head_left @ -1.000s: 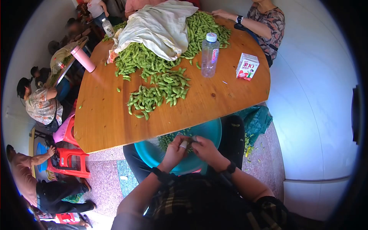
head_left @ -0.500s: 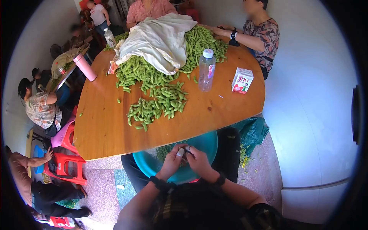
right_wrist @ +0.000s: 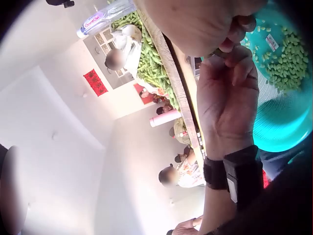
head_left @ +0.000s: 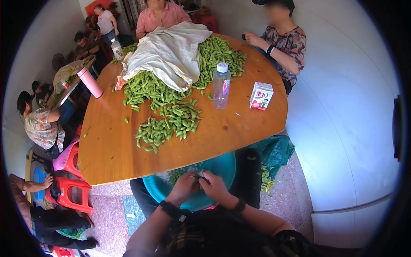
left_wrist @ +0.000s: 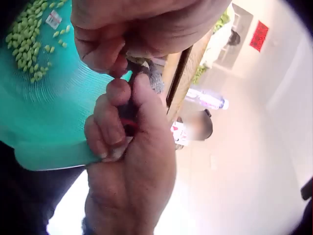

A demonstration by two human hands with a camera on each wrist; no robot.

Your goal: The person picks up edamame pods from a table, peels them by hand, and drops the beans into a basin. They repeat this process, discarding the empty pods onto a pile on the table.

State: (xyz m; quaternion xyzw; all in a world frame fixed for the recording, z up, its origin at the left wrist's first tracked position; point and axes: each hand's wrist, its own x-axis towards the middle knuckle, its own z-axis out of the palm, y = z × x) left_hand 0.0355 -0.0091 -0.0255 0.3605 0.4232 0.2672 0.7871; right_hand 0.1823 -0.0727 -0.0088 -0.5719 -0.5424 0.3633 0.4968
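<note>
Both hands meet over a teal basin [head_left: 231, 173] in the lap. My left hand [head_left: 182, 188] pinches a small greenish soybean pod [left_wrist: 136, 58], mostly hidden behind its fingers. The right hand [head_left: 215, 188] has its fingers curled round a small dark tool [left_wrist: 128, 111] with a red part, its tip right at the left fingertips. Shelled green beans [left_wrist: 27, 41] lie in the basin with a small white label [left_wrist: 53, 19]. On the table ahead are loose soybean pods [head_left: 171, 124] and a larger heap partly under a whitish cloth [head_left: 165, 53].
The wooden table [head_left: 111, 145] has its near edge just beyond the basin. On it stand a clear bottle [head_left: 221, 90], a juice carton [head_left: 261, 96] and a pink flask [head_left: 89, 83]. Red stools [head_left: 70, 195] are at left; a green bag [head_left: 274, 150] lies right. Several people sit around.
The head view has tilted up and then shifted right. Both hands stay together over the basin, their fingers slightly moved. The person at right has drawn their hands back from the heap.
</note>
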